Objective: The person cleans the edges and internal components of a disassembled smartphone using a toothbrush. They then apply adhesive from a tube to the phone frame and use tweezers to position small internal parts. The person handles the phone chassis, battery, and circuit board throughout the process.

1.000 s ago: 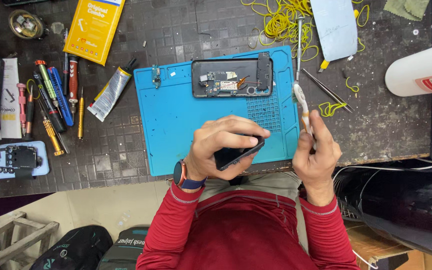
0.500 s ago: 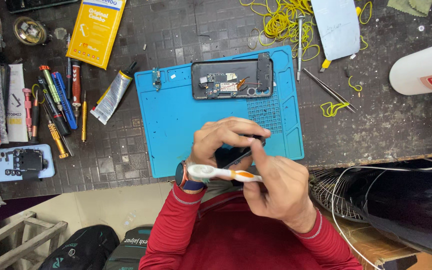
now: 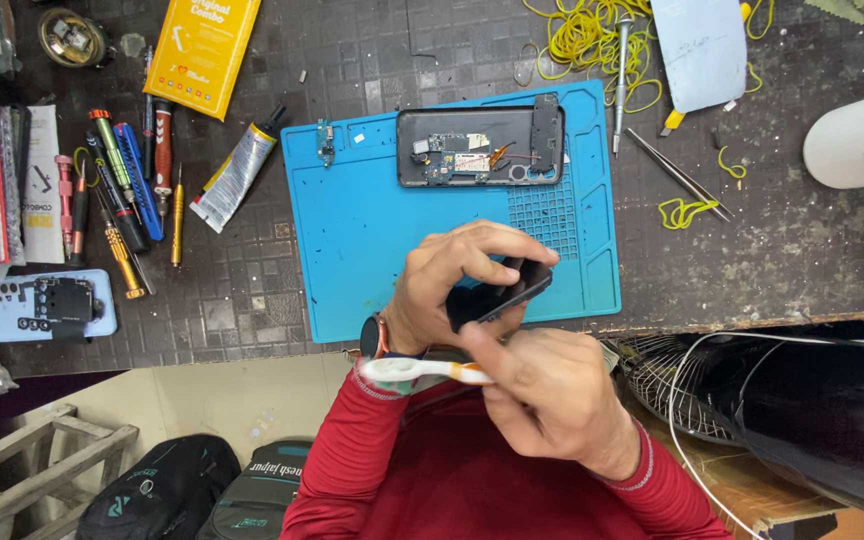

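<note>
My left hand (image 3: 452,275) grips a dark flat phone part (image 3: 500,292) over the near edge of the blue work mat (image 3: 372,250). Just below it, my right hand (image 3: 542,385) holds a white and orange toothbrush (image 3: 417,370) that points left, its head beside my left wrist. An opened phone body (image 3: 480,147) with exposed circuit boards lies at the mat's far side.
Screwdrivers (image 3: 127,190), a glue tube (image 3: 237,170) and a yellow box (image 3: 202,45) lie left of the mat. Tweezers (image 3: 680,175), yellow bands (image 3: 582,35) and a white bottle (image 3: 857,135) lie to the right. A light phone back cover (image 3: 47,305) sits at the near left edge.
My right hand swung the toothbrush from upright at the right of the mat to horizontal below my left hand, then shifted slightly lower.
</note>
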